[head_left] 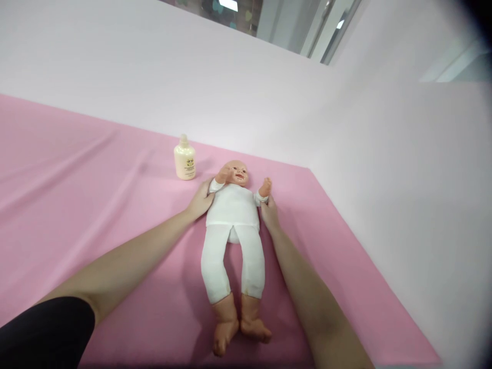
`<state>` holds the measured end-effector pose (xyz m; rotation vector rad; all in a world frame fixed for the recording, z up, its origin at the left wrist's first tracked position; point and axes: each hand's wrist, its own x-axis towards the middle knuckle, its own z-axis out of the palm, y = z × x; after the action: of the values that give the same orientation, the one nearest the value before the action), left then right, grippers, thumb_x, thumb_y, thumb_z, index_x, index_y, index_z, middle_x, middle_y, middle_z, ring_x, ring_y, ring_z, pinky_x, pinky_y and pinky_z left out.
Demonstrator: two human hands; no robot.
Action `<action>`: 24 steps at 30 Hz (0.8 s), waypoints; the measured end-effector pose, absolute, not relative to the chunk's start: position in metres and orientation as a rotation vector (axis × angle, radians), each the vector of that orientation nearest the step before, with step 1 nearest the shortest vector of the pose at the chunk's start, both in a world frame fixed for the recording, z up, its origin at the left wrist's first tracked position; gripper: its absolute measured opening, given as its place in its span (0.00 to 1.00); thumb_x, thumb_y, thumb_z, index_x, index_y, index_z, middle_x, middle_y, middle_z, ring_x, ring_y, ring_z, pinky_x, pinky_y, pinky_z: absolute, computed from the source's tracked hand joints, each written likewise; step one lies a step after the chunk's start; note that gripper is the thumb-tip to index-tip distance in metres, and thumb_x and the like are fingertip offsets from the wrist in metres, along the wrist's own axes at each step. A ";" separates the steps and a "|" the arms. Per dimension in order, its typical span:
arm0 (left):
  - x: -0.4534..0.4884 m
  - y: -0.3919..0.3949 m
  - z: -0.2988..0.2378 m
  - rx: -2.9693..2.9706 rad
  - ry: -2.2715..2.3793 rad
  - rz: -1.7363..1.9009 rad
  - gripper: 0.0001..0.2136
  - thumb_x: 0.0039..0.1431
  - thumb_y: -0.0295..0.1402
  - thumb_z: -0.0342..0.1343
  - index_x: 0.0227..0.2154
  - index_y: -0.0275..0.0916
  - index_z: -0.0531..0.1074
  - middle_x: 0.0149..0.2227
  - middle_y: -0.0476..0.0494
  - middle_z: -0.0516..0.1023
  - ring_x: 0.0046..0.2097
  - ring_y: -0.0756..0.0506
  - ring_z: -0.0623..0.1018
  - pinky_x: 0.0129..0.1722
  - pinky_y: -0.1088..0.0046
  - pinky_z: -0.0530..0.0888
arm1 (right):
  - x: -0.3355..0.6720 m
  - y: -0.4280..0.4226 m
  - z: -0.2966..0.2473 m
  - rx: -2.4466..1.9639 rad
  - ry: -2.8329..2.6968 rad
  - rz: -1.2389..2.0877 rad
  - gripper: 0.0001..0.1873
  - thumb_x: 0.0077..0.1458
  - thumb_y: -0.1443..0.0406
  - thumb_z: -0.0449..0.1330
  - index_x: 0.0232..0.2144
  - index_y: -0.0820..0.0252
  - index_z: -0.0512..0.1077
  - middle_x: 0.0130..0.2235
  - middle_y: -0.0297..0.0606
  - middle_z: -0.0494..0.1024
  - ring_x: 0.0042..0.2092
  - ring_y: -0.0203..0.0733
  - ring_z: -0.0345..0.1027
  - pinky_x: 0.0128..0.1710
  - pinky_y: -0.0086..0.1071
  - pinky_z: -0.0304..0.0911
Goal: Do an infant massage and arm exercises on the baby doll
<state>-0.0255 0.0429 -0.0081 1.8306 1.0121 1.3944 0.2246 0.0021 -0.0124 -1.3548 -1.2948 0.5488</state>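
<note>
A baby doll point(233, 207) with a white cloth body lies on its back on the pink sheet point(126, 205), head away from me and bare feet toward me. My left hand point(201, 199) is at the doll's arm on the left side, fingers wrapped around the sleeve near the shoulder. On the other side, my right hand point(269, 211) grips the doll's other arm just below its small hand. Some of my fingers are hidden behind the doll's arms and body.
A cream-coloured lotion bottle point(185, 161) stands upright on the sheet, left of the doll's head. White walls point(246, 97) rise behind the surface and along its right side. A window point(292, 23) shows at the top.
</note>
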 end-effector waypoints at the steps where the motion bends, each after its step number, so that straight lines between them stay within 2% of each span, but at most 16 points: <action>1: -0.026 0.043 -0.009 1.779 1.029 1.413 0.25 0.55 0.29 0.51 0.57 0.41 0.61 0.56 0.41 0.68 0.58 0.40 0.67 0.61 0.57 0.62 | 0.226 0.003 -0.013 -1.370 -1.225 0.548 0.19 0.48 0.63 0.52 0.43 0.61 0.67 0.45 0.43 0.74 0.47 0.46 0.68 0.51 0.42 0.62; 4: -0.029 0.048 -0.015 1.599 1.121 1.484 0.29 0.56 0.32 0.53 0.60 0.41 0.52 0.58 0.37 0.64 0.59 0.41 0.66 0.60 0.58 0.63 | 0.232 0.005 -0.014 -1.364 -1.028 0.528 0.26 0.47 0.61 0.55 0.50 0.60 0.60 0.51 0.47 0.70 0.50 0.47 0.67 0.51 0.42 0.62; 6: -0.031 0.053 -0.019 1.502 1.160 1.529 0.30 0.56 0.33 0.53 0.60 0.42 0.49 0.56 0.37 0.65 0.56 0.42 0.68 0.57 0.59 0.66 | 0.237 0.006 -0.014 -1.367 -0.942 0.526 0.31 0.49 0.58 0.56 0.54 0.61 0.55 0.54 0.50 0.67 0.53 0.47 0.66 0.52 0.42 0.62; 10: -0.031 0.055 -0.020 1.522 1.168 1.541 0.26 0.57 0.33 0.51 0.58 0.41 0.54 0.53 0.38 0.68 0.54 0.42 0.69 0.57 0.59 0.65 | 0.238 0.005 -0.011 -1.290 -1.007 0.475 0.36 0.50 0.60 0.54 0.60 0.61 0.49 0.60 0.52 0.60 0.58 0.47 0.61 0.55 0.42 0.61; 14: -0.028 0.051 -0.016 1.814 1.102 1.419 0.22 0.55 0.28 0.48 0.54 0.39 0.65 0.52 0.40 0.71 0.55 0.40 0.69 0.59 0.56 0.63 | 0.232 0.002 -0.009 -1.259 -1.218 0.498 0.29 0.50 0.63 0.52 0.56 0.59 0.59 0.57 0.45 0.67 0.56 0.46 0.64 0.56 0.43 0.59; 17: -0.026 0.049 -0.014 2.046 1.026 1.323 0.24 0.50 0.22 0.45 0.51 0.40 0.70 0.50 0.42 0.72 0.53 0.41 0.70 0.59 0.56 0.63 | 0.227 0.003 -0.012 -1.267 -1.403 0.459 0.25 0.49 0.67 0.50 0.51 0.57 0.67 0.54 0.41 0.71 0.55 0.44 0.63 0.59 0.43 0.55; 21: -0.026 0.046 -0.011 2.073 1.077 1.338 0.26 0.49 0.21 0.45 0.52 0.39 0.69 0.50 0.41 0.72 0.54 0.40 0.69 0.59 0.53 0.62 | 0.226 0.005 -0.017 -1.224 -1.576 0.365 0.25 0.47 0.71 0.48 0.48 0.56 0.69 0.52 0.40 0.72 0.56 0.43 0.62 0.61 0.43 0.52; 24: -0.025 0.042 -0.007 1.982 1.041 1.384 0.23 0.52 0.25 0.48 0.53 0.38 0.65 0.52 0.39 0.71 0.54 0.39 0.69 0.58 0.53 0.64 | 0.226 0.005 -0.017 -1.278 -1.453 0.402 0.24 0.49 0.68 0.50 0.51 0.57 0.65 0.52 0.42 0.71 0.55 0.44 0.63 0.59 0.44 0.55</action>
<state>-0.0252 0.0425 -0.0071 1.9823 1.0405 1.3840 0.2262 0.0048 -0.0171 -1.2782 -1.4527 0.4016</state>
